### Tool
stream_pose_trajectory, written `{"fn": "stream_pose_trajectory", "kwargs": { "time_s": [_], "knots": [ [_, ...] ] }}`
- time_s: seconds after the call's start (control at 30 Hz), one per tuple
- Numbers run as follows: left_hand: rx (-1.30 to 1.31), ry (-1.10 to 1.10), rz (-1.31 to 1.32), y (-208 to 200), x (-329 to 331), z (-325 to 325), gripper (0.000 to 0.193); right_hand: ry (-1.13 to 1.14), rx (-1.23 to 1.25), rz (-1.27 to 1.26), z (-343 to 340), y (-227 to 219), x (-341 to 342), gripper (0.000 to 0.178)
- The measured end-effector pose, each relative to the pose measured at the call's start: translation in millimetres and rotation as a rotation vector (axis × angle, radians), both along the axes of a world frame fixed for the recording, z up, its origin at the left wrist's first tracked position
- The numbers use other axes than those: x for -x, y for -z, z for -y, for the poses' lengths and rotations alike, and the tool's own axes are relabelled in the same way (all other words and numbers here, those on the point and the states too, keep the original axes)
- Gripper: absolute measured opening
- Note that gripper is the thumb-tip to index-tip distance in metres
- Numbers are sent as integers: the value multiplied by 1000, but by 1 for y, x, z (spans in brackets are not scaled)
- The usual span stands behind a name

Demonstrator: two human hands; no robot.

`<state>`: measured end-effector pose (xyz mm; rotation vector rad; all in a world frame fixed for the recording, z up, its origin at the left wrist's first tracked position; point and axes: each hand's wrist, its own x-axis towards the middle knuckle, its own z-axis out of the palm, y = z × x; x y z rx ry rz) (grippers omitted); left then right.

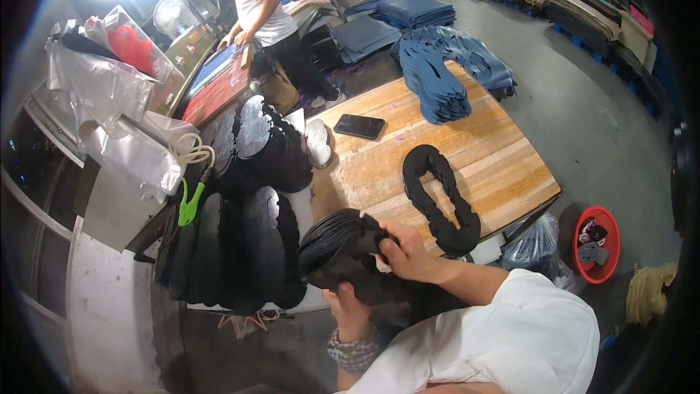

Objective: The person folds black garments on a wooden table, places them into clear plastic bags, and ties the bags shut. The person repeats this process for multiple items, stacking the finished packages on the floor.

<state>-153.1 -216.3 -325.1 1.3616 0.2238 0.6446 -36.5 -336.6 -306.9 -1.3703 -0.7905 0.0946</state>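
Observation:
My two hands grip a thick bundle of black sole-shaped foam pieces above the near edge of the wooden table. My right hand is closed on its right side, thumb lying on top. From below, my left hand supports it, thumb up and a checkered cuff at the wrist; its other fingers are mostly hidden. Just beyond my right hand lies a black sole-shaped foam ring, with bare wood showing through its middle. To the left, rows of black sole stacks stand close together.
A dark phone, a pale sole piece and a blue cut foam stack lie on the table. Green-handled snips hang at left. A red basin stands on the floor at right. Another person works at the back.

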Motion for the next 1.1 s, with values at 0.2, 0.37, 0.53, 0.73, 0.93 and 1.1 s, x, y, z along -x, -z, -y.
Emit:
{"fn": "stream_pose_trajectory", "kwargs": {
  "time_s": [0.2,0.37,0.53,0.73,0.93,1.1],
  "knots": [
    [28,40,-21,-4,14,9,77,321,-149,311,-25,24,-39,26],
    [-104,243,-60,-7,19,18,67,129,-126,251,-40,55,-46,31],
    [-9,-75,134,-16,6,32,49,-11,-156,-122,-10,27,-35,43],
    [-313,-292,191,-25,-16,25,46,-106,-43,-39,33,-13,12,44],
    [-475,-352,238,-23,-25,42,56,105,-343,-236,4,11,60,38],
    [214,-165,229,-34,-30,25,55,102,-359,31,22,19,60,43]
  ]
}}
